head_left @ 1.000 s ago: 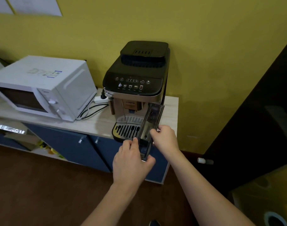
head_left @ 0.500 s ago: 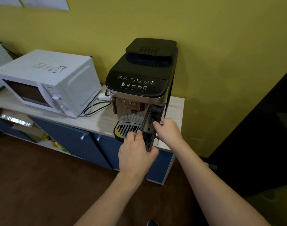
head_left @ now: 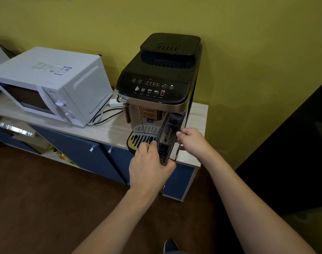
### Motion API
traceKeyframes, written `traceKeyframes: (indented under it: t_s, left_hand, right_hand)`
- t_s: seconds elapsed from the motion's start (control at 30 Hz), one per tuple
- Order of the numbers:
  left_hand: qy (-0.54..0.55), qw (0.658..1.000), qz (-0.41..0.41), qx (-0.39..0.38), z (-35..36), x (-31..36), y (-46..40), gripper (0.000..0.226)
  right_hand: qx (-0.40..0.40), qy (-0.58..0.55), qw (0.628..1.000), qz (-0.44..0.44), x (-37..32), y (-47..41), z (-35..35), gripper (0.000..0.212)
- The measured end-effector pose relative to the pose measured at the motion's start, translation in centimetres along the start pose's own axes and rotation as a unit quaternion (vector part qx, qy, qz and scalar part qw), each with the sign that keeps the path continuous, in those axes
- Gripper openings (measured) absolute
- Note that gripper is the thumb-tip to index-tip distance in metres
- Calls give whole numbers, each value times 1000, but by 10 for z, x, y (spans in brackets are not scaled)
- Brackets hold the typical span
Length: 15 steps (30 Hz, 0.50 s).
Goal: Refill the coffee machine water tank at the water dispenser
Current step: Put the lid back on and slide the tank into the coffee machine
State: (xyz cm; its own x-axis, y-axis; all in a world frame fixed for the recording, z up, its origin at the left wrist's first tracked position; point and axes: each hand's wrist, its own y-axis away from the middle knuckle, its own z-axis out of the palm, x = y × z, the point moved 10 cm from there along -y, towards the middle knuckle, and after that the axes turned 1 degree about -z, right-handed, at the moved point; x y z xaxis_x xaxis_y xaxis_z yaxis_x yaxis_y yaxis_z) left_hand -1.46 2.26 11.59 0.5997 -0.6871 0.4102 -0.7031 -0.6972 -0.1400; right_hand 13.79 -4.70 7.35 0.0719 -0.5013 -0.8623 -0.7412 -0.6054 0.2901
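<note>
A: Where is the tank [head_left: 167, 136] sitting?
B: It is sticking partway out of the front right of the coffee machine [head_left: 161, 83], which is standing on the table [head_left: 101, 130].
A: And the hands?
B: The left hand [head_left: 150, 166] is clasping the tank's near end, thumb under the corner, fingers curling over its left edge. The right hand [head_left: 193, 142] is pinching the tank's right wall, so both grips are closing on it.
A: Anything beside the machine?
B: A microwave [head_left: 52, 85] is sitting to its left, cables [head_left: 103, 116] lying between them
</note>
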Motion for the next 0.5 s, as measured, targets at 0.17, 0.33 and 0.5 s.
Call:
traceKeyframes:
  t_s: [0.17,0.33,0.5]
  left_hand:
    - [7,1000,-3,7,4,-3,6,65]
    - [-7,1000,0,12,3,0,0,63]
    - [-16,1000,-6,10,6,-5,3,62]
  right_hand:
    - [-35,-5,999,-20,9,-2,9,19]
    - [-16,-22,999,-34,11,-3,13,27]
    - [-24,-15,999,-42,20,0,25,43]
